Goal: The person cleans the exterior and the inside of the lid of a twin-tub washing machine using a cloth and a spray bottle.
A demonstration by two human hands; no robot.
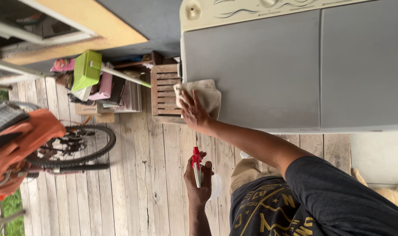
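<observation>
The right hand (pixel 193 112) lies flat, fingers spread, pressing a beige cloth (pixel 209 92) onto the near corner of the grey washing machine lid (pixel 260 70). It does not grip the cloth. The left hand (pixel 198 185) hangs lower over the plank floor (pixel 155 175), closed around a spray bottle (pixel 196 162) with a red trigger. The step looks like wiping the lid. Moving across the panel calls for steady downward pressure so the cloth doesn't bunch up or slip off the edge.
</observation>
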